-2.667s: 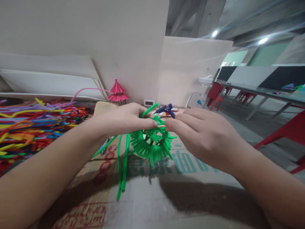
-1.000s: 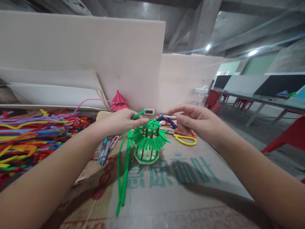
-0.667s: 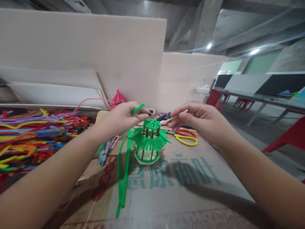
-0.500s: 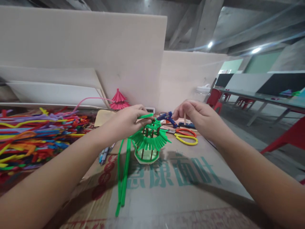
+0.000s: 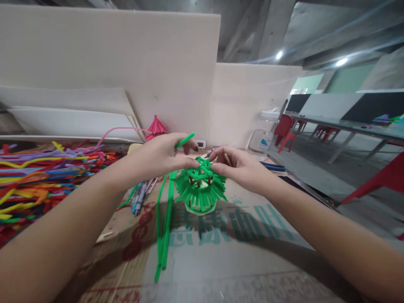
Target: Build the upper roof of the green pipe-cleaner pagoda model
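Looks out from the person's head, above the near side of the worktop (image 5: pixel 195 269), facing forward and tilted down. Sits close to the green model (image 5: pixel 202 191), placed near the middle of the frame. Takes in the left arm (image 5: pixel 72 214) from the lower left and the right arm (image 5: pixel 331 223) from the lower right, both large at such short range. Faces the pale boards (image 5: pixel 110 54) across the upper left and opens past them into a deeper room, catching the ceiling (image 5: pixel 344 25) at upper right and red chairs (image 5: pixel 380 170) toward the right edge.
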Demonstrator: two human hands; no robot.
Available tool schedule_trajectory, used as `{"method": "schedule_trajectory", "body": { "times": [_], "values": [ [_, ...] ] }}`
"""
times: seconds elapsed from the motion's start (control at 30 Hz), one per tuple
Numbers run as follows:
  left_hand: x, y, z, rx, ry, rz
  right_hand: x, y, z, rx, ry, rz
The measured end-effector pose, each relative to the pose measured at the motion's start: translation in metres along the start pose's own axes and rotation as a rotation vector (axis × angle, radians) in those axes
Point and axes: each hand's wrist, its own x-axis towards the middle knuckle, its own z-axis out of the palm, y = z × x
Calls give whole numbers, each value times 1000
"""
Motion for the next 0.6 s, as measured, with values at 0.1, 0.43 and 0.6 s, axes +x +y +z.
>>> {"method": "schedule_trajectory", "body": {
  "times": [0.1, 0.43, 0.6],
  "values": [
    [3, 0, 0, 31, -76, -106, -1, -4, -8, 4, -35, -4],
    [12, -11, 21, -463, -181, -287, 14, 72, -45, -442, -110, 150],
    [12, -15, 17, -637, -220, -298, -1, 91, -63, -703, -198, 137]
  ]
}}
